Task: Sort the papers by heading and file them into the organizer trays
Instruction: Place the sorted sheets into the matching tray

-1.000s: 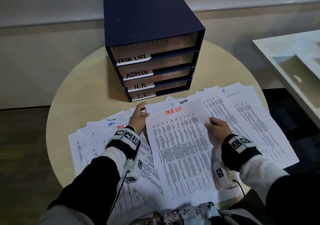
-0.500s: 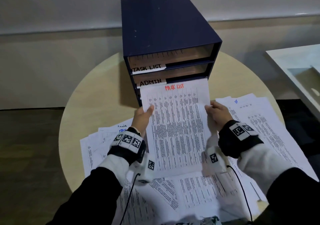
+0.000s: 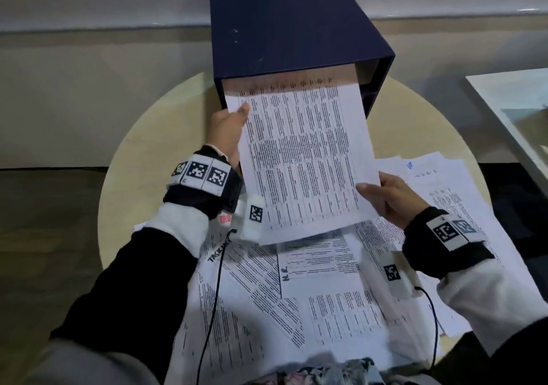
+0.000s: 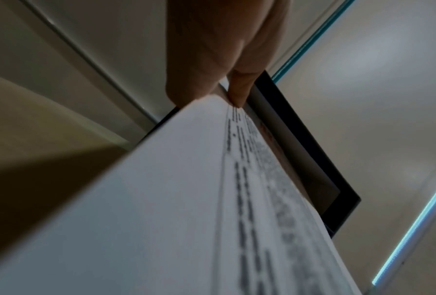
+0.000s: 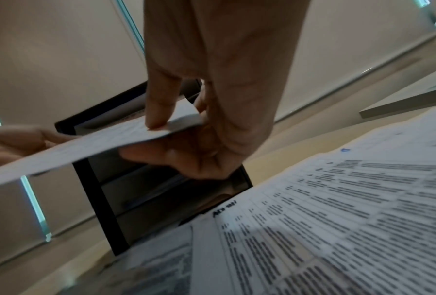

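Observation:
A printed sheet [image 3: 302, 159] is held in the air with its far end inside the top tray of the dark blue organizer [image 3: 284, 26]. My left hand [image 3: 229, 127] pinches the sheet's left edge close to the tray mouth, thumb on top. My right hand [image 3: 385, 198] pinches its near right corner, thumb above and fingers below, as the right wrist view shows for the right hand [image 5: 186, 127] and sheet [image 5: 85, 147]. In the left wrist view the left hand [image 4: 227, 59] grips the sheet [image 4: 161, 199] at the organizer [image 4: 312, 159] opening. The sheet's heading is hidden inside the tray.
Several loose printed papers [image 3: 296, 295] lie spread over the round wooden table [image 3: 166, 135] between me and the organizer, one headed H.R. [image 3: 286, 275]. A white table [image 3: 522, 109] stands at the right. The lower trays [image 5: 156, 191] are partly hidden behind the held sheet.
Both hands lifted the TASK LIST sheet off the pile and moved it forward; its top end with the heading has now gone into the organizer's top tray.

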Demonstrator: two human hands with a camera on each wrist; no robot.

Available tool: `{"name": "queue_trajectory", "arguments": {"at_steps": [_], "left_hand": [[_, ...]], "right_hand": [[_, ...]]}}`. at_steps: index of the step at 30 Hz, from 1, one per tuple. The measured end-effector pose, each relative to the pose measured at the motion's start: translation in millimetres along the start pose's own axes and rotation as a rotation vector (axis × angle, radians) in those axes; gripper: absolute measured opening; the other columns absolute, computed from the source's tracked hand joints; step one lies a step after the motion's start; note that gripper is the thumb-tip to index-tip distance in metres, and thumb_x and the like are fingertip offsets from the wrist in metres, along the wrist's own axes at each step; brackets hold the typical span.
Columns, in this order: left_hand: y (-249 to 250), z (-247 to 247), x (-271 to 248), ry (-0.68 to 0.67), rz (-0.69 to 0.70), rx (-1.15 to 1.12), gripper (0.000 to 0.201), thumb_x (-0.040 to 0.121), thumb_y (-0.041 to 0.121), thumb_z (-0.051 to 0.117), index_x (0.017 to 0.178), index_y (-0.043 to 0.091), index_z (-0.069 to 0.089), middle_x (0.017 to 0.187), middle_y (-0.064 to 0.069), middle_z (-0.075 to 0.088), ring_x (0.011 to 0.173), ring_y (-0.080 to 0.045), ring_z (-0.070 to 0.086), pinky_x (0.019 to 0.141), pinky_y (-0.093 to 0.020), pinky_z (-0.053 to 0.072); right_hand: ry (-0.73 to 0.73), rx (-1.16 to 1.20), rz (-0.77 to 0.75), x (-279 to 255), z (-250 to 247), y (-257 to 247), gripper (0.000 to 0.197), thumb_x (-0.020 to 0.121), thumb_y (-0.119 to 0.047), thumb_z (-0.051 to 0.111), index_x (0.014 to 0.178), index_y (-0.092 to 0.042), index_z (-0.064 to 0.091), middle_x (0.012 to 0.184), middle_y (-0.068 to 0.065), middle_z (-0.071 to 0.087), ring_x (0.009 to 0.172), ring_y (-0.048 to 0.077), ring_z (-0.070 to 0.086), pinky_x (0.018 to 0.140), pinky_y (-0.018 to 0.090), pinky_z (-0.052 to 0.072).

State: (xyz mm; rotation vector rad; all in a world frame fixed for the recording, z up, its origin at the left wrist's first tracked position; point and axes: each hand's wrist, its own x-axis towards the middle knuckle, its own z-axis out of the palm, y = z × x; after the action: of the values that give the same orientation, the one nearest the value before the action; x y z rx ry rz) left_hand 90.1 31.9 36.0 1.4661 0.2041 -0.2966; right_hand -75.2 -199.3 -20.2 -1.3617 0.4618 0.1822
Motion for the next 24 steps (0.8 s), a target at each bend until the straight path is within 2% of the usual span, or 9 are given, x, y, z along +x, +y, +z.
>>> {"name": "queue_trajectory", "arguments": {"at_steps": [2, 5, 8, 10, 13, 16, 18, 20, 24], "left_hand": [[6.3, 0.9, -1.2, 0.000, 0.001, 0.001, 0.051, 0.081, 0.030, 0.063, 0.119, -0.003, 0.054, 0.120, -0.016, 0.061, 0.112, -0.032, 0.058, 0.099, -0.051, 0.044], [9.4, 3.7, -11.8, -0.074, 0.007, -0.026, 0.020, 0.095, 0.015, 0.051, 0.108, 0.001, 0.060, 0.106, -0.013, 0.065, 0.100, -0.028, 0.063, 0.093, -0.043, 0.050], [5.3, 3.6, -22.0, -0.108, 0.005, -0.017, 0.037, 0.091, 0.021, 0.057, 0.122, 0.000, 0.054, 0.126, -0.012, 0.059, 0.118, -0.027, 0.055, 0.105, -0.044, 0.041], [3.9, 2.7, -29.0, -0.159, 0.002, -0.023, 0.035, 0.090, 0.021, 0.058, 0.119, 0.002, 0.055, 0.125, -0.010, 0.060, 0.119, -0.026, 0.055, 0.105, -0.045, 0.041], [5.2, 0.7, -37.1, -0.171, 0.035, -0.003, 0.024, 0.094, 0.015, 0.052, 0.115, 0.003, 0.053, 0.113, -0.012, 0.064, 0.094, -0.018, 0.067, 0.084, -0.031, 0.056], [9.7, 1.1, -39.5, -0.125, 0.108, 0.069, 0.009, 0.097, 0.012, 0.047, 0.091, 0.007, 0.052, 0.081, -0.009, 0.065, 0.054, -0.006, 0.066, 0.054, -0.014, 0.052], [11.2, 2.7, -38.4, -0.039, 0.157, 0.140, 0.013, 0.095, 0.009, 0.047, 0.083, 0.011, 0.052, 0.074, -0.003, 0.061, 0.052, -0.003, 0.062, 0.050, -0.011, 0.047], [10.2, 3.9, -34.6, 0.095, 0.258, 0.270, 0.011, 0.092, 0.006, 0.050, 0.086, 0.013, 0.056, 0.080, 0.001, 0.058, 0.064, -0.006, 0.059, 0.056, -0.009, 0.045], [4.8, 8.6, -33.7, 0.257, 0.514, 0.737, 0.021, 0.089, 0.010, 0.053, 0.108, 0.006, 0.061, 0.116, -0.009, 0.044, 0.104, -0.018, 0.048, 0.092, -0.015, 0.034]], "right_hand": [[0.008, -0.063, 0.024, -5.0, -7.2, 5.9, 0.012, 0.085, -0.001, 0.053, 0.087, -0.009, 0.061, 0.067, -0.002, 0.068, 0.057, 0.013, 0.059, 0.048, 0.023, 0.048], [0.089, -0.013, -0.043, -5.0, -8.1, -2.6, 0.021, 0.092, 0.002, 0.043, 0.096, -0.010, 0.060, 0.075, 0.010, 0.063, 0.045, 0.014, 0.051, 0.035, 0.017, 0.038], [0.167, 0.091, -0.160, 3.5, 3.3, -29.4, 0.020, 0.094, 0.002, 0.042, 0.095, -0.012, 0.056, 0.080, 0.011, 0.057, 0.034, 0.008, 0.042, 0.031, 0.013, 0.031], [0.180, 0.113, -0.223, 13.0, 15.4, -50.4, 0.019, 0.095, 0.001, 0.041, 0.090, -0.012, 0.055, 0.081, 0.008, 0.057, 0.032, 0.007, 0.037, 0.031, 0.013, 0.028], [0.188, 0.161, -0.254, 28.4, 33.9, -82.9, 0.020, 0.095, 0.001, 0.038, 0.090, -0.011, 0.053, 0.082, 0.006, 0.059, 0.034, 0.006, 0.042, 0.033, 0.014, 0.033], [0.165, 0.189, -0.260, 42.4, 47.7, -107.4, 0.020, 0.096, 0.002, 0.036, 0.093, -0.009, 0.053, 0.080, 0.007, 0.057, 0.041, 0.006, 0.053, 0.039, 0.014, 0.042], [0.174, 0.184, -0.262, 52.1, 53.2, -116.3, 0.020, 0.096, 0.002, 0.036, 0.087, -0.010, 0.049, 0.077, 0.006, 0.052, 0.046, 0.007, 0.059, 0.045, 0.015, 0.048], [0.208, 0.203, -0.263, 60.6, 57.4, -121.7, 0.024, 0.096, 0.004, 0.036, 0.079, -0.013, 0.040, 0.073, 0.007, 0.048, 0.049, 0.011, 0.062, 0.051, 0.018, 0.053], [0.321, 0.233, -0.296, 72.5, 62.3, -130.5, 0.026, 0.094, 0.009, 0.034, 0.079, -0.012, 0.034, 0.076, 0.010, 0.042, 0.046, 0.015, 0.063, 0.042, 0.019, 0.051]]}}
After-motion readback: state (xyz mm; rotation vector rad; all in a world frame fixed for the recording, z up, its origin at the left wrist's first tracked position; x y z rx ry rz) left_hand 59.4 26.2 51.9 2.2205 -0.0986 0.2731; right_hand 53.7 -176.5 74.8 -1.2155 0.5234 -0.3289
